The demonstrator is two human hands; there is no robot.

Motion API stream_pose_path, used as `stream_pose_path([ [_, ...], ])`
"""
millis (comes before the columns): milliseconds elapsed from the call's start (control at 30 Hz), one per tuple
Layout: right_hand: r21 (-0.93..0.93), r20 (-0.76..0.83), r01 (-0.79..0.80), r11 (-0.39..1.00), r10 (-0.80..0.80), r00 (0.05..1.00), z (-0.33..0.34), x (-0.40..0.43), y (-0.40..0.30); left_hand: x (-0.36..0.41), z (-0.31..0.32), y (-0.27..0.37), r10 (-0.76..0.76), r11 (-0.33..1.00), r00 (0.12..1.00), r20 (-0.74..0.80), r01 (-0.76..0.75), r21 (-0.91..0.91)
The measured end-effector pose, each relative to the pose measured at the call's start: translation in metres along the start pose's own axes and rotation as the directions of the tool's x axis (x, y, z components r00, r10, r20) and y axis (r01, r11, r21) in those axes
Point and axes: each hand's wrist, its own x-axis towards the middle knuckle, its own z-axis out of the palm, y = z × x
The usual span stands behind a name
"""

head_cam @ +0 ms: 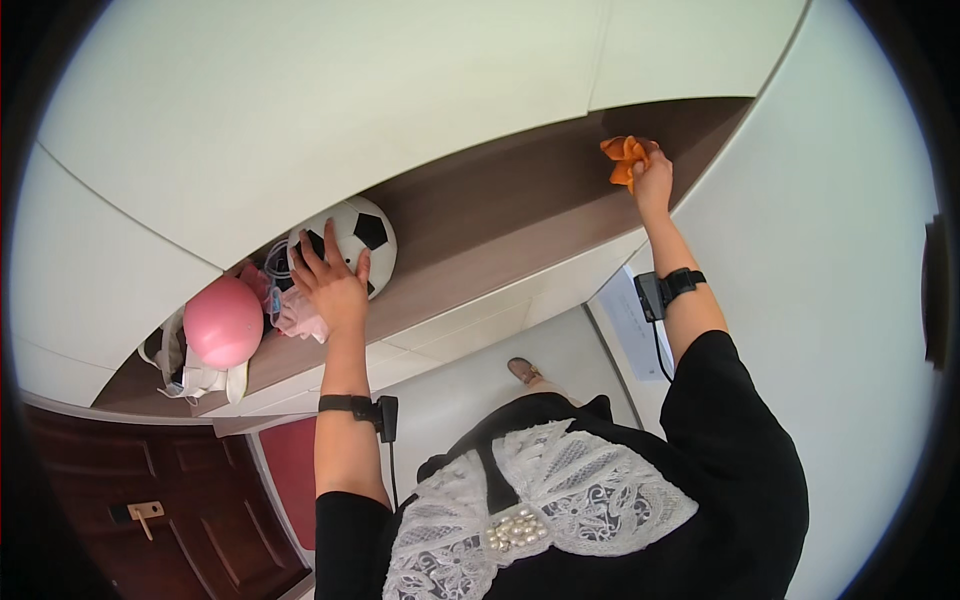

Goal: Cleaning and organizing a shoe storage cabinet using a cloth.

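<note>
My left hand (334, 292) lies with spread fingers against a black and white soccer ball (381, 259), which sits in a long open niche of a cabinet. Below the palm, pale pink cloth (294, 319) bunches up beside the ball, partly covered by my hand. At the niche's right end, my right hand (652, 176) grips a crumpled orange cloth (624, 154) over the brown shelf (517, 217). Whether the cloth touches the surface, I cannot tell.
Left of the soccer ball is a pink ball (223, 322), with white shoes (206, 379) by it. White cabinet doors (337, 90) overhang the niche, and white fronts (450, 326) lie below. A pale wall (825, 225) bounds the right; a dark red-brown door (150, 480) stands lower left.
</note>
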Motion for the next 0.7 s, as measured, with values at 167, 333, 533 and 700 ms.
stream_pose_path([
  [167,-0.422,0.196,0.024,0.906,0.066,0.978,0.008,-0.046,0.040,-0.018,-0.012,0.014,0.046,0.993,0.999,0.010,-0.045,-0.114],
  [333,-0.719,0.439,0.178,0.672,0.241,0.865,-0.038,-0.082,0.068,-0.051,-0.016,0.005,0.005,0.980,0.998,0.065,0.008,-0.198],
  [533,-0.716,0.437,-0.044,0.697,0.496,0.750,-0.094,-0.101,0.119,-0.092,0.023,-0.023,0.070,0.918,0.945,0.320,0.064,-0.391],
  [700,-0.582,0.386,-0.117,0.804,0.401,0.831,-0.055,-0.140,0.089,-0.094,0.021,-0.022,0.136,0.806,0.915,0.380,0.121,-0.579],
])
